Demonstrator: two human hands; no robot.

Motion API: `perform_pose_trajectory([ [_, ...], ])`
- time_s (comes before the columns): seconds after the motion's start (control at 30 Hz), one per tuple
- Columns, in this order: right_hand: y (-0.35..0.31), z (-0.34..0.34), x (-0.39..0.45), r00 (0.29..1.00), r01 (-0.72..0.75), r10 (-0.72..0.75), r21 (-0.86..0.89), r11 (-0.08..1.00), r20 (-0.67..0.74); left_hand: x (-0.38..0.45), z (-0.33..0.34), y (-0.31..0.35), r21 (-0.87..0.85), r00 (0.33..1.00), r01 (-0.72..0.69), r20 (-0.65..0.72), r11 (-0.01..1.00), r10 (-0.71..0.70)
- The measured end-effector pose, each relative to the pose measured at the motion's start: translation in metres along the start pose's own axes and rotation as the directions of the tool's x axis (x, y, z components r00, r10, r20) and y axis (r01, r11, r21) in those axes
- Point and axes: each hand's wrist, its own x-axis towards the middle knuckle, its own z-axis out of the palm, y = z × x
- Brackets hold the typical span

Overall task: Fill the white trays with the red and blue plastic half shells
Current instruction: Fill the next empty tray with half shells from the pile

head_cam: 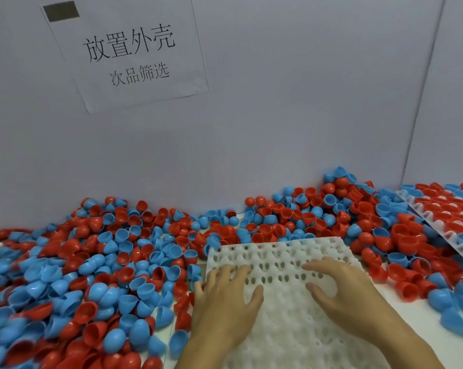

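A white tray [283,251] with rows of round holes lies on the table in front of me, and none of its visible holes holds a shell. My left hand [225,302] rests flat on its left part with fingers spread. My right hand [342,291] rests flat on its middle, fingers stretched to the left. Neither hand holds a shell. Red and blue half shells [91,275] lie in a deep loose pile to the left and behind the tray.
A second white tray [438,230] filled with red and blue shells lies tilted at the far right. More shells [345,209] are heaped against the grey back wall. A paper sign [129,54] hangs on that wall.
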Motion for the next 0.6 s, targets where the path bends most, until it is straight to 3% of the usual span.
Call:
perform_pose_trajectory([
  [0.2, 0.000, -0.007, 0.000, 0.998, -0.039, 0.037, 0.029, 0.999, 0.041, 0.041, -0.020, -0.001, -0.014, 0.977, 0.089, -0.195, 0.996, -0.090],
  [0.3, 0.000, -0.008, -0.001, 0.999, -0.041, 0.040, 0.031, 0.999, 0.035, 0.085, -0.028, 0.009, -0.008, 0.980, 0.170, -0.107, 0.985, -0.170],
  [0.5, 0.002, -0.003, 0.000, 1.000, -0.010, 0.010, 0.017, 1.000, 0.011, 0.158, -0.013, 0.019, 0.103, 0.943, 0.233, 0.220, 0.967, -0.250],
  [0.6, 0.005, 0.000, 0.001, 1.000, -0.001, 0.002, 0.014, 1.000, -0.006, 0.179, -0.007, 0.011, 0.151, 0.976, 0.186, 0.088, 0.971, -0.201],
])
